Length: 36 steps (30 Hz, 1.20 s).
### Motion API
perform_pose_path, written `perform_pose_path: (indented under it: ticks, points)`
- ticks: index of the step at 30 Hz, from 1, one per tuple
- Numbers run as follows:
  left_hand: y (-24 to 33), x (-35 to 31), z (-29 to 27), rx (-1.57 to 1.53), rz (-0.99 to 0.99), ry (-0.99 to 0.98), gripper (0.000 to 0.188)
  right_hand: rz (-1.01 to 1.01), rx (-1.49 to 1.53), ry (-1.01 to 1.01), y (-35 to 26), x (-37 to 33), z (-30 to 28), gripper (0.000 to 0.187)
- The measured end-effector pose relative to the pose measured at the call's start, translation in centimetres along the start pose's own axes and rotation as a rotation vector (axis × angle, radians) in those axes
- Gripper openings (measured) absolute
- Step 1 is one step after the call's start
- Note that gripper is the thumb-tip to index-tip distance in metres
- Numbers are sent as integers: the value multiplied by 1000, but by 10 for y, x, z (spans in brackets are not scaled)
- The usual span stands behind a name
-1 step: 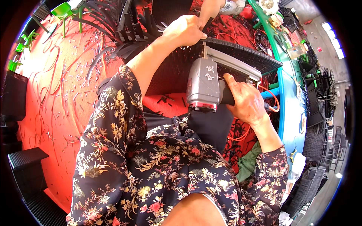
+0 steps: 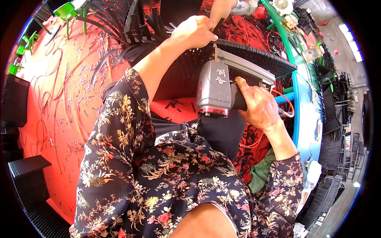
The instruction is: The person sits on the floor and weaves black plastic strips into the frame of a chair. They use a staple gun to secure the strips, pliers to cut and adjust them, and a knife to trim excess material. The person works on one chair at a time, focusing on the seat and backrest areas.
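My right hand (image 2: 260, 105) is wrapped round the dark handle of a grey pneumatic staple gun (image 2: 214, 87). An orange air hose (image 2: 293, 109) runs beside its rear end. The gun's nose points up to the edge of a black woven furniture piece (image 2: 258, 53). Just beyond the nose, my left hand (image 2: 194, 32) is closed at that edge, its fingers bent together; what they pinch is hidden. Loose black plastic strips (image 2: 115, 23) fan out to the left of it. Another person's hand and forearm (image 2: 221, 12) reach in right beside my left hand.
Black strip scraps lie over the red floor covering (image 2: 75, 119). Green stools (image 2: 65, 12) stand at the far left, black woven pieces (image 2: 29, 166) at the near left. Along the right runs a blue and green table (image 2: 303, 107), with a jar (image 2: 312, 54) and a small fan (image 2: 282, 5).
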<state>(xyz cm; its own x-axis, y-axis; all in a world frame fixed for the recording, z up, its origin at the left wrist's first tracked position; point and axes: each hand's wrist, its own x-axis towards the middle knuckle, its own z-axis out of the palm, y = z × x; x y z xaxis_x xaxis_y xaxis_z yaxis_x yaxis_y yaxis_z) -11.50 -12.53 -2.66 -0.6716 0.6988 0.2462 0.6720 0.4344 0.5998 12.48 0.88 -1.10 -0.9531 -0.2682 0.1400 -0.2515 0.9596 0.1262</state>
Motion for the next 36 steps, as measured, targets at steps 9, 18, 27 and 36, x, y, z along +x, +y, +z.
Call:
perform_pose_path:
  ticks: [9, 18, 27, 36]
  points:
    - [-4, -1, 5, -70, 99, 107, 29, -16, -29, -6, 0, 3, 1, 93]
    - [3, -5, 0, -8, -60, 4, 26, 11, -35, -28, 0, 5, 0, 90]
    - [9, -10, -1, -16, -82, 33, 25, 31, -22, -26, 1, 7, 2, 82]
    - [7, -12, -1, -10, 62, 150, 27, 25, -1, 4, 1, 8, 5, 77]
